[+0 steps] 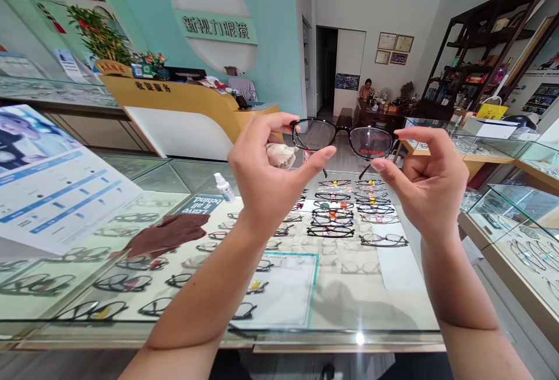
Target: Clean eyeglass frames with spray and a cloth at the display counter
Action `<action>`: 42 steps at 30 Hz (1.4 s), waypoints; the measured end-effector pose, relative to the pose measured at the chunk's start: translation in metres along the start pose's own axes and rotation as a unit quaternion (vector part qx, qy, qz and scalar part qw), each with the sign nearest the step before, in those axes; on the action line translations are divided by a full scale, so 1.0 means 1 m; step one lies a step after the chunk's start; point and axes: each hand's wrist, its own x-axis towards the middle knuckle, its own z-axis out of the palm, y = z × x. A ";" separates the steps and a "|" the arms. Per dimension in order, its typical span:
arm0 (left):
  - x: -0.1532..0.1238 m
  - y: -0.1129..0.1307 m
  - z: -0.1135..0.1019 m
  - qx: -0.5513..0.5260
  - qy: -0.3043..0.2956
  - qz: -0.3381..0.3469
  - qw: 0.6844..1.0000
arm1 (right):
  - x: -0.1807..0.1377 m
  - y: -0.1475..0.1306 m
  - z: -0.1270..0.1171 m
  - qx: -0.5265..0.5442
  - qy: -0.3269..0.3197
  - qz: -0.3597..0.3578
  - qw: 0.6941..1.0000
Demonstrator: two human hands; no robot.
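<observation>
A glass-topped display counter (375, 301) is lying closest, with rows of spectacle frames (345, 212) showing under its pane. Above it, both forearms are reaching forward. The left hand (266, 179) is pinching one end of a pair of black plastic-rimmed glasses (345, 135) between thumb and forefinger, with the other fingers curling loosely behind. The right hand (430, 185) is clamping the opposite end the same way, thumb below and forefinger on top. The glasses are hanging level in the air between the two hands, well above the counter, with red lettering sitting on one lens.

Further along the pane, a crumpled brown cloth (168, 231) is lying near a small white spray bottle (224, 187). Beyond them, a curved yellow and white reception desk (174, 109) is standing against a pale turquoise wall, and a seated person (365, 89) is showing at a far table.
</observation>
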 end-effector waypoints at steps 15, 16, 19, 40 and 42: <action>0.007 0.000 -0.012 0.030 -0.048 0.006 0.998 | 0.006 0.007 0.001 0.075 -0.031 0.015 0.997; 0.007 0.000 -0.012 0.027 -0.049 0.002 0.998 | 0.006 0.008 0.001 0.079 -0.031 0.011 0.996; 0.007 0.001 -0.011 0.025 -0.044 0.001 0.999 | 0.006 0.009 0.001 0.092 -0.028 -0.008 0.995; 0.009 0.000 -0.013 0.044 0.000 0.021 0.999 | 0.013 0.015 -0.004 0.121 -0.037 -0.060 0.990; 0.009 0.001 -0.012 0.036 -0.001 0.019 0.999 | 0.013 0.014 -0.003 0.132 -0.039 -0.059 0.989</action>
